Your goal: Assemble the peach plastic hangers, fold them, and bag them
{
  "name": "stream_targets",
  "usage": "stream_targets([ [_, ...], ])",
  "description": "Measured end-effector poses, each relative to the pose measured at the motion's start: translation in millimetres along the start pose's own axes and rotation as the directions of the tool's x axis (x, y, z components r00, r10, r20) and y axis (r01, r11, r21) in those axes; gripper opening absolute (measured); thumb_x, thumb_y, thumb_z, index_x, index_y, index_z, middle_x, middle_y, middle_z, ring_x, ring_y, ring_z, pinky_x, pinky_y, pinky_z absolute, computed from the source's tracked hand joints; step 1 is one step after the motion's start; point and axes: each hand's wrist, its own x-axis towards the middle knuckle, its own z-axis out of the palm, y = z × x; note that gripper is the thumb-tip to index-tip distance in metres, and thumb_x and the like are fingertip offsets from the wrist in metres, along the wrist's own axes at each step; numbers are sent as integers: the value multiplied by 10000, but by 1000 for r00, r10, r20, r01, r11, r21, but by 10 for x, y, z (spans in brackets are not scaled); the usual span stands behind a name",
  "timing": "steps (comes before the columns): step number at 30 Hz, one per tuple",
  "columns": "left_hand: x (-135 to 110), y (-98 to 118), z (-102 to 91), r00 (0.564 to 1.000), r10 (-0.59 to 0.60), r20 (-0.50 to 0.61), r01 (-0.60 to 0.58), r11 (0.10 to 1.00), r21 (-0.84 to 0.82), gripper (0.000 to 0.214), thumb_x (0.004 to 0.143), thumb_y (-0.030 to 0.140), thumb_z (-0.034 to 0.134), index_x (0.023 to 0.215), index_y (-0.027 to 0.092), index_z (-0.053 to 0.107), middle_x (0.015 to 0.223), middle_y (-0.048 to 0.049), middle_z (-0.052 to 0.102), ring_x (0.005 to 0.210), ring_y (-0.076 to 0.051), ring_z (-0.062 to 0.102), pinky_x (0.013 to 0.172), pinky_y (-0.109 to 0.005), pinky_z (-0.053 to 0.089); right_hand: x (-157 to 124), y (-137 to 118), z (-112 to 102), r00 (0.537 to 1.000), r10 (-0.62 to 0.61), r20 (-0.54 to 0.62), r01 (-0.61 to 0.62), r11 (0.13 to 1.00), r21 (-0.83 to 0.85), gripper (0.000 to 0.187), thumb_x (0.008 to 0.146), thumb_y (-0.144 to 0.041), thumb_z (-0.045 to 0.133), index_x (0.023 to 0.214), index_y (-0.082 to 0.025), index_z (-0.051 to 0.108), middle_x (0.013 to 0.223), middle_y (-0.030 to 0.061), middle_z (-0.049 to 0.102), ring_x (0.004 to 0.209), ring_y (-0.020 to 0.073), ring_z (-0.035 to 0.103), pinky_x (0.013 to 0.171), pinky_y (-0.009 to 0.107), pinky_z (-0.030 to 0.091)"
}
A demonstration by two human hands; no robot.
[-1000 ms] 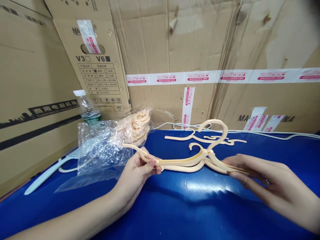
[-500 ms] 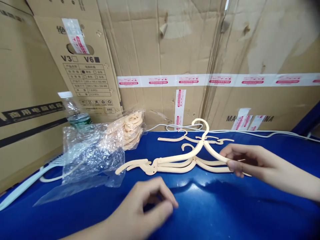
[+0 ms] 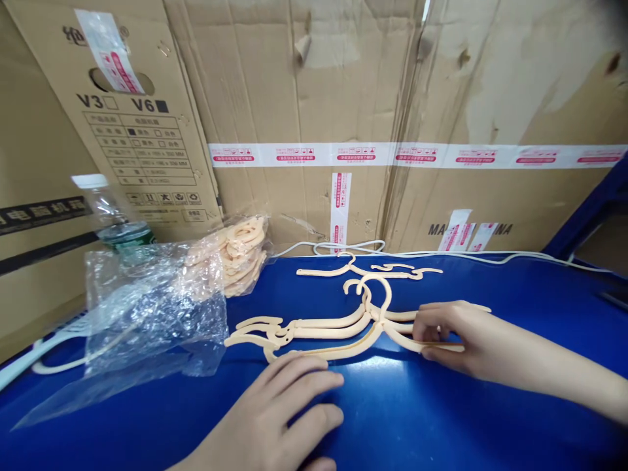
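A cream folding clothes hanger [image 3: 350,350] lies nearest to me on the blue surface, its hook pointing up and away. My right hand [image 3: 449,337] pinches its right arm between thumb and fingers. Over its left arm reaches my left hand [image 3: 289,405], open with fingers apart; the fingertips are at the arm's edge, and I cannot tell whether they press on it. Just behind lies a second cream hanger [image 3: 331,323], partly covered by the first one and my right hand. Farther back is a third hanger [image 3: 324,272] with its arms spread.
A clear plastic bag [image 3: 161,327] holds several folded cream hangers [image 3: 240,252] at the left. Beside it stand a water bottle [image 3: 115,222] and a pale blue plastic handle [image 3: 22,363]. A white cable [image 3: 490,258] runs along the cardboard boxes [image 3: 294,98] behind.
The front hanger has come down toward me onto the surface, with my right hand still on its arm. My left hand has opened and moved up to its left arm. The view has shifted right.
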Motion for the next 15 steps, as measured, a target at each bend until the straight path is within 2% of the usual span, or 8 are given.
stream_targets([
  [2, 10, -11, -54, 999, -22, 39, 17, 991, 131, 228, 946, 355, 524, 1087, 235, 656, 1215, -60, 676, 1164, -240, 578, 1058, -380, 421, 13, 1, 20, 1000, -9, -9, 9, 999, -47, 78, 810, -174, 554, 779, -218, 610, 789, -3, 661, 690, 154, 589, 619, 260, 408],
  [5, 47, 41, -161, 978, -77, 196, 17, 956, 292, 278, 920, 368, 575, 1154, 226, 624, 1281, -78, 641, 1199, -264, 566, 1048, -404, 445, 23, 10, 49, 1000, -16, -20, 14, 998, -68, 94, 794, -140, 559, 773, -221, 603, 808, -5, 654, 708, 152, 593, 617, 254, 395],
  [8, 80, 68, -231, 956, -84, 282, -27, 929, 368, 315, 915, 398, 588, 1185, 239, 613, 1308, -73, 630, 1205, -269, 571, 1032, -411, 463, 37, 12, 74, 999, -6, -53, 2, 997, -72, 119, 774, -104, 570, 776, -217, 610, 859, 4, 650, 701, 144, 592, 598, 247, 382],
  [11, 90, 53, -220, 957, -72, 281, -44, 922, 384, 321, 920, 434, 577, 1185, 258, 616, 1299, -50, 641, 1200, -264, 577, 1034, -407, 459, 56, 8, 91, 996, 2, -91, -11, 995, -98, 129, 769, -84, 578, 769, -209, 608, 854, 11, 647, 676, 143, 583, 583, 245, 371],
  [15, 30, 65, -158, 979, -114, 170, 46, 933, 358, 276, 913, 405, 597, 1155, 276, 628, 1260, -18, 661, 1181, -238, 581, 1071, -378, 417, 62, -3, 88, 994, 9, -108, -23, 991, -135, 125, 769, -85, 595, 780, -209, 595, 842, 8, 654, 679, 151, 587, 588, 249, 368],
])
